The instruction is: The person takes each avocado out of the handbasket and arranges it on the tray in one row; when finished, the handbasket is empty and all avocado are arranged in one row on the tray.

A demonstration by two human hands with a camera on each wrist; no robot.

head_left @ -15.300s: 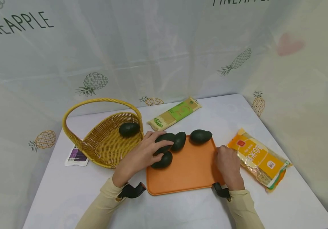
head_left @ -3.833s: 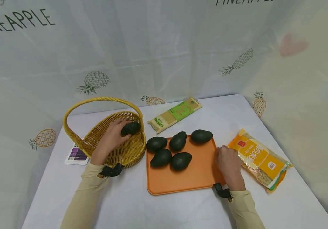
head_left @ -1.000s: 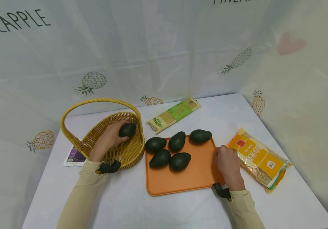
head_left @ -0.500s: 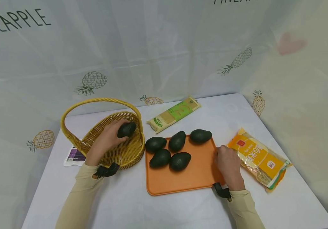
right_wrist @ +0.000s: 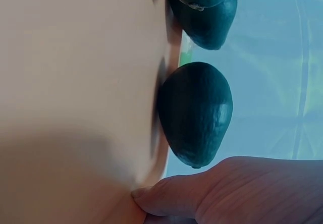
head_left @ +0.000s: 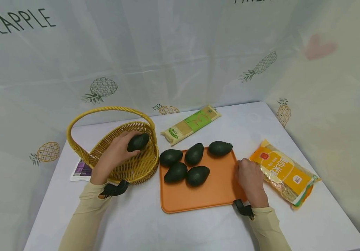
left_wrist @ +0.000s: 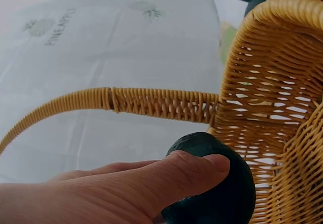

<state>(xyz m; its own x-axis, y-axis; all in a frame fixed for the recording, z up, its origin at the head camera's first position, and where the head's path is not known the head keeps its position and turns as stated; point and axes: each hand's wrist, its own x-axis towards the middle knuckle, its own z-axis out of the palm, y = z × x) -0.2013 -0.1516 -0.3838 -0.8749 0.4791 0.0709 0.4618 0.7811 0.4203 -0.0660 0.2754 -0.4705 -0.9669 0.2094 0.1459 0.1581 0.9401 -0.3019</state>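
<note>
In the head view my left hand (head_left: 115, 153) reaches into the yellow wicker basket (head_left: 139, 169) and grips a dark green avocado (head_left: 138, 142). The left wrist view shows the thumb laid across that avocado (left_wrist: 214, 199), close to the basket wall (left_wrist: 252, 82); the other fingers are mostly hidden. My right hand (head_left: 250, 179) holds the right edge of the orange tray (head_left: 199, 200). Its thumb rests on the rim in the right wrist view. Several avocados (head_left: 197, 176) lie toward the tray's left and back, one avocado (head_left: 220, 148) at its far right corner.
Behind the tray lies a green and beige noodle packet (head_left: 190, 124). An orange and yellow packet (head_left: 285, 174) is to the right of my right hand. A white and purple packet (head_left: 82, 170) sticks out from under the basket, whose tall handle (head_left: 111, 108) arches over it.
My left hand has gone from the tray into the basket and lately shifted the gripped avocado slightly left. The tray carries one more avocado than in the oldest frame. My right hand stays put.
</note>
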